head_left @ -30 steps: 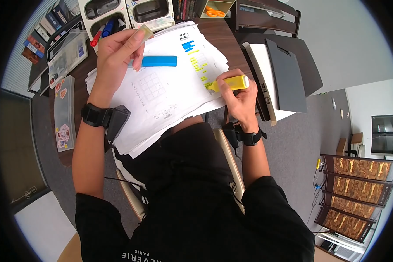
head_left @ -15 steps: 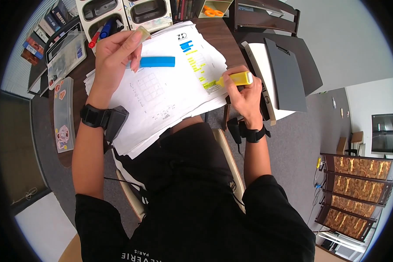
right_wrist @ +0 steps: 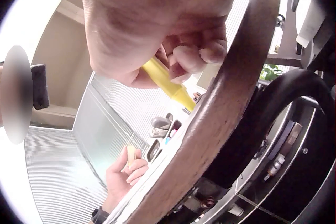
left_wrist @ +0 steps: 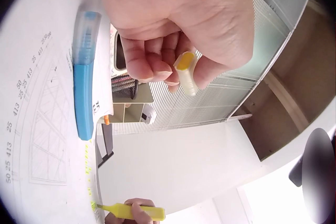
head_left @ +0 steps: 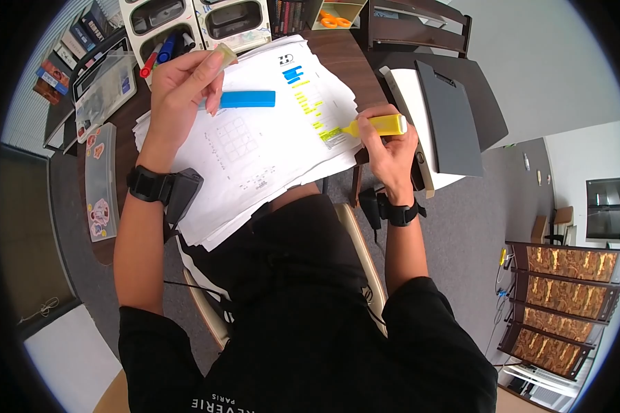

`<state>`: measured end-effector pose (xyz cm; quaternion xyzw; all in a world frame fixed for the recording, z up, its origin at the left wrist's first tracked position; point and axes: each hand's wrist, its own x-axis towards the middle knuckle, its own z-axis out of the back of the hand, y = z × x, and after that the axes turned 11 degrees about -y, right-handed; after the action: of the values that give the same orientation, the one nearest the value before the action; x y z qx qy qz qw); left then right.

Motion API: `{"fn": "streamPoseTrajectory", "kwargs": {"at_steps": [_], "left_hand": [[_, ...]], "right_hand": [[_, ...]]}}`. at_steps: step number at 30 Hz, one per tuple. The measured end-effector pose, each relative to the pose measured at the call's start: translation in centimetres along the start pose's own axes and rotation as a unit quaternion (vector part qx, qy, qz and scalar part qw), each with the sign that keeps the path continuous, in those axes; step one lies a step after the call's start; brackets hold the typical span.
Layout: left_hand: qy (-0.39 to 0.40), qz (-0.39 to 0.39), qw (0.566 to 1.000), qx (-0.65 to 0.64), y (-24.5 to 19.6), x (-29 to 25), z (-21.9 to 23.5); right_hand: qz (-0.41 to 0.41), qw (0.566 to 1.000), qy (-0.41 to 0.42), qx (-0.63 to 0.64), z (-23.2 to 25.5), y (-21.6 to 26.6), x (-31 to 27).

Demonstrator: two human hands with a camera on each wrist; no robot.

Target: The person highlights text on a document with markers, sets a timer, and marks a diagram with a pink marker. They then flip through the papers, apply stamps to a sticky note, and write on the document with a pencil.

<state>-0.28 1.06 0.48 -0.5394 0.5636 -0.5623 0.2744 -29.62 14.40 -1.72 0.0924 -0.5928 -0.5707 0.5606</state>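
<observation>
My left hand (head_left: 174,89) is raised over the left part of the paper stack and pinches a translucent highlighter cap (left_wrist: 187,74), yellow inside, between thumb and fingers. My right hand (head_left: 391,155) grips an uncapped yellow highlighter (head_left: 384,125), its tip at the right side of the printed top sheet (head_left: 310,58), at the end of a yellow-marked line. That sheet carries several yellow strokes and a patch of blue ones near its top. Below my left fingers, a capped blue highlighter (left_wrist: 84,98) lies on a page with a grid drawing.
A white organizer (head_left: 200,38) with red, blue and black markers stands at the back of the table. Orange-handled scissors (head_left: 334,20) sit in a box beside books. A clear sticker-covered case (head_left: 101,186) lies at the left edge; a grey binder (head_left: 448,117) is at the right.
My right hand has moved right with the yellow highlighter, and the lowest yellow line on the sheet has grown longer. My left hand keeps the cap almost still.
</observation>
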Motion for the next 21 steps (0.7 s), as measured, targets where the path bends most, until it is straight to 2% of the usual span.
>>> {"fn": "streamPoseTrajectory", "kwargs": {"at_steps": [5,21], "left_hand": [[-0.005,-0.003,1.0,-0.015,-0.2,0.0,-0.2],[-0.011,-0.001,1.0,-0.016,-0.3,-0.1,-0.3]], "right_hand": [[-0.042,0.999,0.017,0.012,0.1,0.8,-0.4],[-0.014,0.999,0.051,0.01,-0.9,0.7,-0.8]]}}
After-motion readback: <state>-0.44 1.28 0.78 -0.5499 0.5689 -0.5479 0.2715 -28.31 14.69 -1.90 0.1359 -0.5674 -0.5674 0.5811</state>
